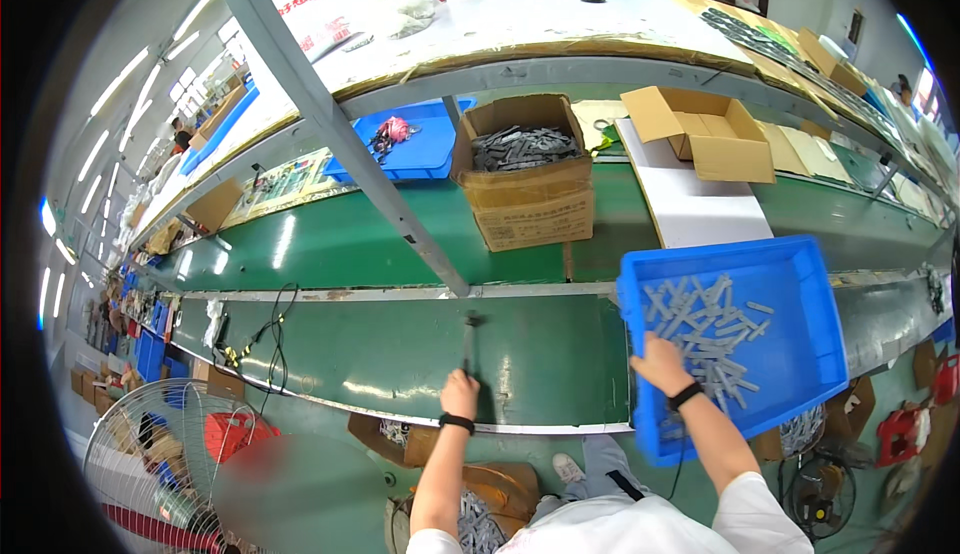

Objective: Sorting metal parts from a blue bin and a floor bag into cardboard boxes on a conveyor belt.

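Observation:
My left hand [460, 394] is closed around a thin-handled tool [470, 339] with a short dark head, which points away from me over the green work surface. Its exact kind is too small to make out. On the right, my right hand [660, 362] is bent over the left wall of a blue plastic tray [800, 374], fingers curled at the rim. Many small grey strip-shaped pieces [715, 324] lie loose in that tray, mostly towards its left and middle. Both wrists wear dark bands.
Behind stand a cardboard box [530, 204] full of grey pieces and an open carton [715, 144] on a white board. A grey metal post [340, 134] slants up from the bench. Black cables [275, 339] lie left; a caged fan [160, 464] stands lower left.

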`<state>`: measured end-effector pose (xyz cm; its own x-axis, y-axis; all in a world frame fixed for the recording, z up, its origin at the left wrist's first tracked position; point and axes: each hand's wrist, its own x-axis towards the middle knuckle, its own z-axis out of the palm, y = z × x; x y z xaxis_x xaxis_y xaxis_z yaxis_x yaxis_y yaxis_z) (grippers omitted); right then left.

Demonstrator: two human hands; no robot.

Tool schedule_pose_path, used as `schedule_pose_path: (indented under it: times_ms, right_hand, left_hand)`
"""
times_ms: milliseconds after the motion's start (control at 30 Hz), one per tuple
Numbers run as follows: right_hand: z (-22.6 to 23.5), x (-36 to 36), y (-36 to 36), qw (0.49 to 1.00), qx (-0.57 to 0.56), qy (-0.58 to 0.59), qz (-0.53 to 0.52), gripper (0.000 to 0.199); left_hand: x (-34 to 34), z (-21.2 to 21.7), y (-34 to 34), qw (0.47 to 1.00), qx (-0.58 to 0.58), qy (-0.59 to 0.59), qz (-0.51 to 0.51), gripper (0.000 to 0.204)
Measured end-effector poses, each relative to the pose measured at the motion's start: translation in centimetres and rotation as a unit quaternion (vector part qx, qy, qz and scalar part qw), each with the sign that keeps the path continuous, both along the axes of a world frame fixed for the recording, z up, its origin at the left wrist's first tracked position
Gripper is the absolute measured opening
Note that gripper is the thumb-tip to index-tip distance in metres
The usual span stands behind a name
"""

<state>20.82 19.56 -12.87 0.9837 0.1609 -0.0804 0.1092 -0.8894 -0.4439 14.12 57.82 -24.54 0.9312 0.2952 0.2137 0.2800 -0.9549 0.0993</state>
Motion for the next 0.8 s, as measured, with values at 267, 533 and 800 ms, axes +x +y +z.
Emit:
schedule_pose_path:
  times_ms: [267, 533, 800]
  right_hand:
    - [-1.2, 0.3, 15.7, 0.990, 0.127, 0.036, 0.059, 0.045]
    - [-2.6, 0.8, 24.2, 0.974, 0.188, 0.036, 0.118, 0.073]
    - [4.1, -12.8, 18.2, 0.880, 0.363, 0.010, 0.307, 0.037]
  left_hand:
    - [-0.3, 1.0, 6.1, 0.996, -0.080, 0.013, 0.020, 0.029]
    - [-9.0, 5.9, 1.1, 0.979, -0.161, -0.124, 0.014, 0.044]
    - [-35.9, -0.2, -6.3, 0.918, -0.277, -0.107, 0.262, 0.030]
